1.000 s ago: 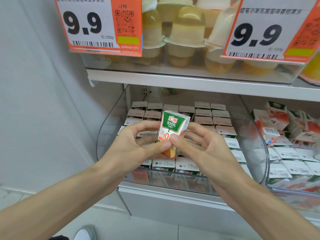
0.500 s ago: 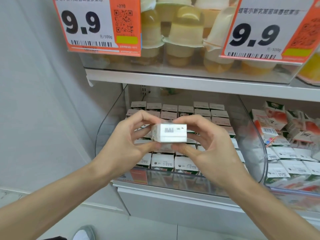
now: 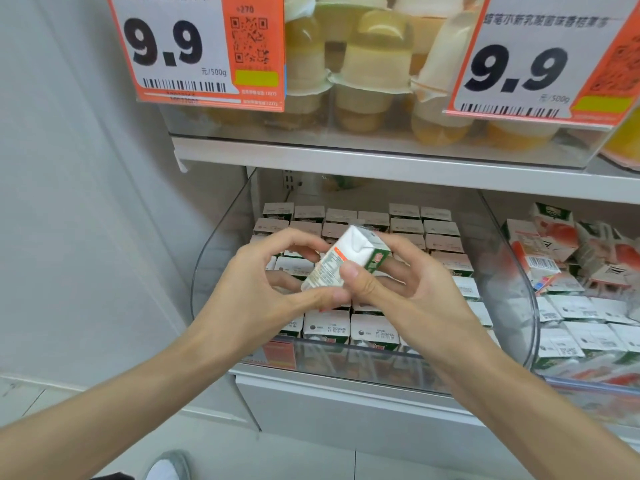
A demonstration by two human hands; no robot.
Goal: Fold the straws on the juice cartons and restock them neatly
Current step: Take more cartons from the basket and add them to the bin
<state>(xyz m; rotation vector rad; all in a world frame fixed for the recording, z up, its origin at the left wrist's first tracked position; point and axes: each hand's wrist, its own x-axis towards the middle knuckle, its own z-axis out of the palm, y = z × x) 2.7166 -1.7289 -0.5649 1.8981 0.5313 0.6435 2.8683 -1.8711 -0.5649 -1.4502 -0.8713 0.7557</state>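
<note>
Below the carton point(image 3: 341, 263), bin point(image 3: 349, 364) of cartons point(image 3: 444, 243)

Two orange price tags marked 9.9 are hung well above the fingers point(image 3: 287, 239): left price tag point(image 3: 194, 50), right price tag point(image 3: 533, 64). Between the tags, pale yellow jelly cups point(image 3: 374, 74) are stacked in a clear tray. A white shelf point(image 3: 381, 164) is run across above the fingers. A plain wall point(image 3: 86, 202) is noted to their left. A grey shoe point(image 3: 169, 465) is seen on the tiled floor point(image 3: 277, 459), below them.

wall point(image 3: 69, 202): plain grey, left | floor point(image 3: 311, 460): pale tiles | shelf point(image 3: 381, 164): white, front edge
</note>
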